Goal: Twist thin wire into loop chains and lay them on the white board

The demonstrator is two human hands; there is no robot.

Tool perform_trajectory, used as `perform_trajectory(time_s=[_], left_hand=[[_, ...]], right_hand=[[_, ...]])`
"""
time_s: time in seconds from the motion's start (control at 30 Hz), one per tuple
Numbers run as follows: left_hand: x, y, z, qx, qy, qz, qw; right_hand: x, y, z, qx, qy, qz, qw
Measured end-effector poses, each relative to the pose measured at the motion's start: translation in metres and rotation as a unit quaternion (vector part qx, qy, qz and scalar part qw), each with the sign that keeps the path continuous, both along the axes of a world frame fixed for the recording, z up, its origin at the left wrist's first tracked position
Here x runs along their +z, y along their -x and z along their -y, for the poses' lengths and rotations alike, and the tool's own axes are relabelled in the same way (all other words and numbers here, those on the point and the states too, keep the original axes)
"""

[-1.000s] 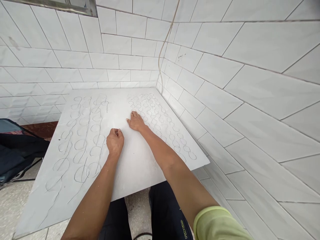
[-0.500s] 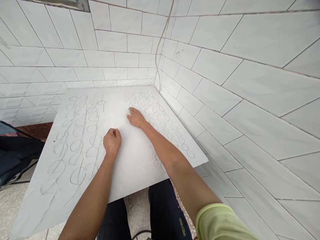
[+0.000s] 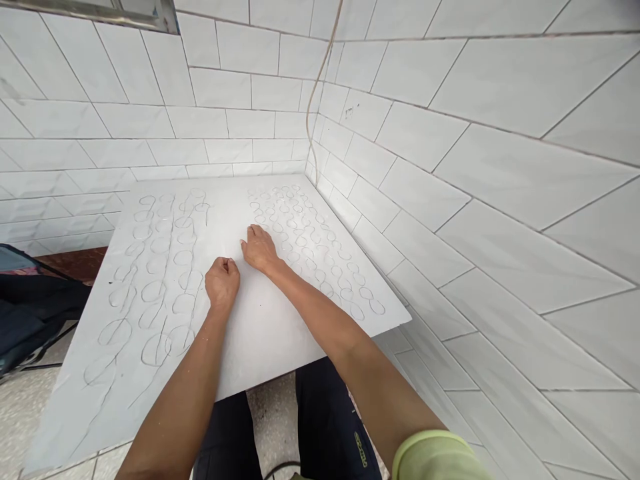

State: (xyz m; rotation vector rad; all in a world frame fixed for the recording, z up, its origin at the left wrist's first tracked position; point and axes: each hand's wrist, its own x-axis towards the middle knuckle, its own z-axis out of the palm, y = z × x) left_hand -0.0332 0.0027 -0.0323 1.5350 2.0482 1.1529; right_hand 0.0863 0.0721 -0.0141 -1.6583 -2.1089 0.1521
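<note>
A large white board (image 3: 270, 360) lies in front of me. On its left part run columns of thin dark loops (image 3: 153, 291) with long wavy lines through them. Smaller, tighter loops (image 3: 310, 253) fill the right part. I cannot tell whether the loops are drawn or are fine strands. My left hand (image 3: 223, 283) rests near the board's middle, beside the left loops, its fingers curled and pinched together. Anything in that pinch is too small or hidden to see. My right hand (image 3: 260, 247) lies palm down with fingers stretched out, at the left edge of the small loops.
White tiled walls (image 3: 400, 120) meet in a corner behind and to the right of the board. A thin cable (image 3: 315, 93) hangs down that corner. At the left stands a dark folding chair (image 3: 37, 307). My knees (image 3: 325, 413) are under the board's near edge.
My right hand has slid left and toward me, away from the small loops and closer to my left hand. The left hand stays nearly in place, still pinched.
</note>
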Motion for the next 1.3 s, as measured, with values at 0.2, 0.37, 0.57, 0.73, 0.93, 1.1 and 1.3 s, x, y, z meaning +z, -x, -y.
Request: perform_trajectory(time_s=[0.2, 0.37, 0.57, 0.73, 0.93, 1.1, 1.3], left_hand=[[-0.003, -0.001, 0.001, 0.001, 0.015, -0.006, 1.000], [-0.006, -0.001, 0.002, 0.001, 0.017, -0.009, 1.000], [-0.009, -0.001, 0.003, -0.011, 0.017, -0.021, 1.000], [-0.013, -0.001, 0.000, -0.009, 0.020, -0.027, 0.999], [-0.012, -0.003, 0.000, 0.001, 0.020, -0.030, 0.999], [-0.003, -0.003, 0.007, 0.002, -0.004, 0.076, 0.997], [0.005, 0.000, 0.007, 0.066, -0.054, 0.173, 0.981]], right_hand=[[0.000, 0.000, -0.024, 0.036, 0.001, 0.003, 0.999], [0.007, 0.042, -0.060, 0.121, 0.020, 0.044, 0.991], [0.002, 0.080, -0.106, 0.192, 0.038, 0.098, 0.976], [-0.008, 0.075, -0.109, 0.210, 0.069, 0.120, 0.968], [-0.013, 0.051, -0.071, 0.194, 0.077, 0.124, 0.970], [0.000, 0.028, -0.033, 0.207, 0.080, 0.154, 0.963], [0.015, 0.016, -0.006, 0.162, 0.064, 0.188, 0.967]])
